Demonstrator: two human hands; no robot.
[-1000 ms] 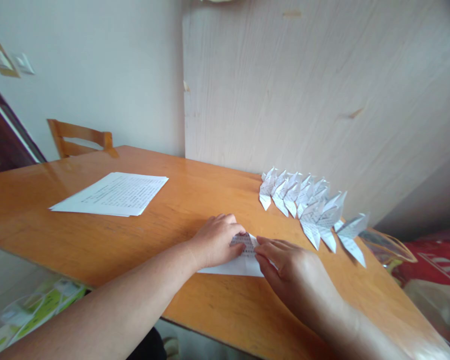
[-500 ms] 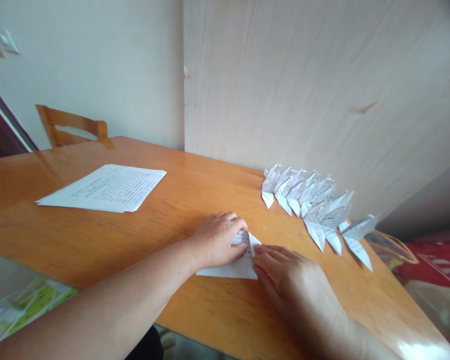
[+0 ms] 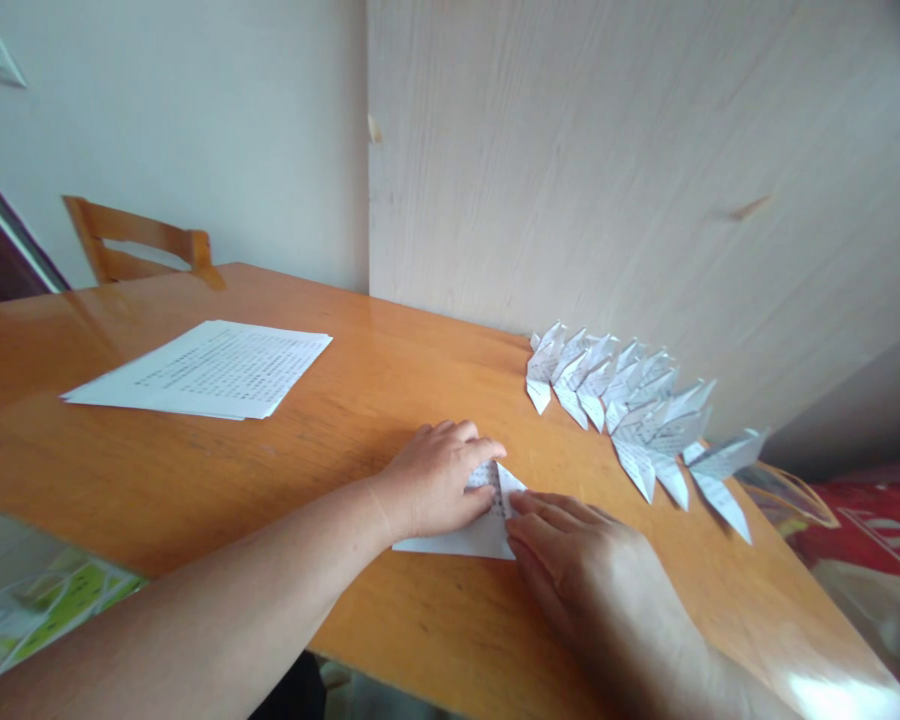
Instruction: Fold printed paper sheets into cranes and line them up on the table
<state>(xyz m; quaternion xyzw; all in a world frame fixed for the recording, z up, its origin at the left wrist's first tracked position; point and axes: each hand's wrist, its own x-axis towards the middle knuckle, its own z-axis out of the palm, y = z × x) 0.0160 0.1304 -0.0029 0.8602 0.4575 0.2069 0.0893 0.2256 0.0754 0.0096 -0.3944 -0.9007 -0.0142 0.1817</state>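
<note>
A partly folded sheet of printed paper [image 3: 457, 543] lies on the table in front of me, its right corner creased into a slanted flap. Across its upper left part rests my left hand [image 3: 439, 482], thumb and curled fingers holding the paper against the tabletop. My right hand [image 3: 581, 560] is at the paper's right edge, fingers pressed together on the fold. Both hands cover parts of the sheet. Beyond my right hand stands a row of folded paper pieces [image 3: 634, 410] with pointed tips, printed like the sheet.
A stack of printed sheets [image 3: 210, 370] lies on the left of the wooden table [image 3: 360, 370]. Behind the table are a pale wooden panel [image 3: 570, 160] and a chair [image 3: 142, 240]. A red bag [image 3: 870, 530] sits beyond the right edge.
The view has shifted slightly. My left index finger reaches a little further right over the paper's top; otherwise both hands stay in place on the sheet.
</note>
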